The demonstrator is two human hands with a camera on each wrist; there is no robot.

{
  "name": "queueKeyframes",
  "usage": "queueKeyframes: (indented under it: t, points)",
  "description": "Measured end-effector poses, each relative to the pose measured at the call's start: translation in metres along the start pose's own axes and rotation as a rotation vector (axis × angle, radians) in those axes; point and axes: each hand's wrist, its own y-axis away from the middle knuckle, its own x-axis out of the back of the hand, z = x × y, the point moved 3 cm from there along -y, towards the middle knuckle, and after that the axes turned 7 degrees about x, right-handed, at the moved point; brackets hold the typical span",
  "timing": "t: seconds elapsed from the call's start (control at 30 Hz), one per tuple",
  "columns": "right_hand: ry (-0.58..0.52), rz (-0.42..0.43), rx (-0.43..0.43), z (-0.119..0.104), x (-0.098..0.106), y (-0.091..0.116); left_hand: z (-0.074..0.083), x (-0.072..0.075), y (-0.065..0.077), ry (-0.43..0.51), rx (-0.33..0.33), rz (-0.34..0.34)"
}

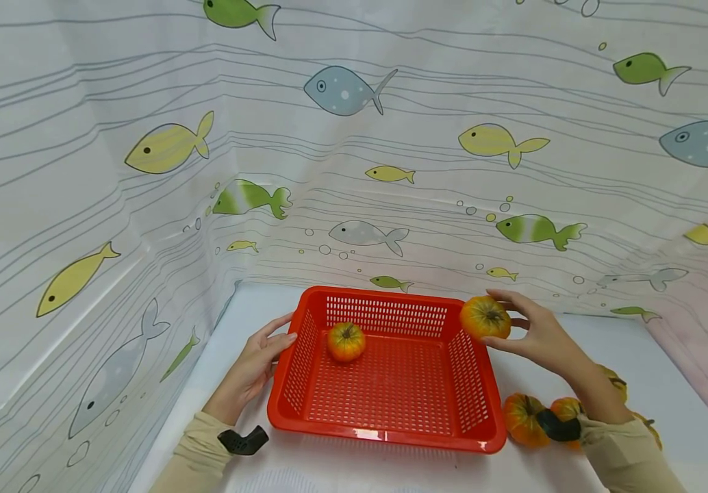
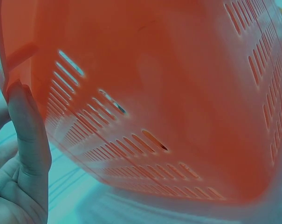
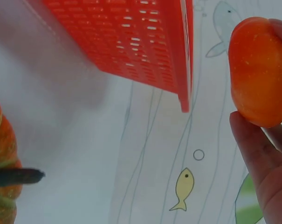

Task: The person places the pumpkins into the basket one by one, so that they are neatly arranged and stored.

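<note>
A red plastic basket with slotted walls stands on the white table. One small orange-yellow pumpkin sits inside it, toward the back left. My left hand holds the basket's left rim, its thumb on the outer wall beneath the edge in the left wrist view. Above the basket's back right corner, my right hand grips a second orange pumpkin between thumb and fingers. In the right wrist view that held pumpkin is level with the basket's rim and apart from it.
Several more pumpkins lie on the table to the right of the basket, partly hidden by my right forearm. A fish-printed curtain encloses the table at the back and sides.
</note>
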Motion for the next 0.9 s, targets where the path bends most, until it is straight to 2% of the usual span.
queueKeyframes:
  t: [0.47,0.63,0.9]
  points:
    - [-0.002,-0.099,0.105,-0.017,-0.023,-0.027,0.000,0.001,0.000,0.012,0.016,0.013]
    - [-0.008,-0.128,0.111,-0.026,-0.027,-0.036,0.000,0.001,0.000,0.006,0.012,-0.003]
    - [-0.017,-0.158,0.141,-0.035,-0.038,-0.045,0.000,0.001,0.001,0.006,0.023,0.018]
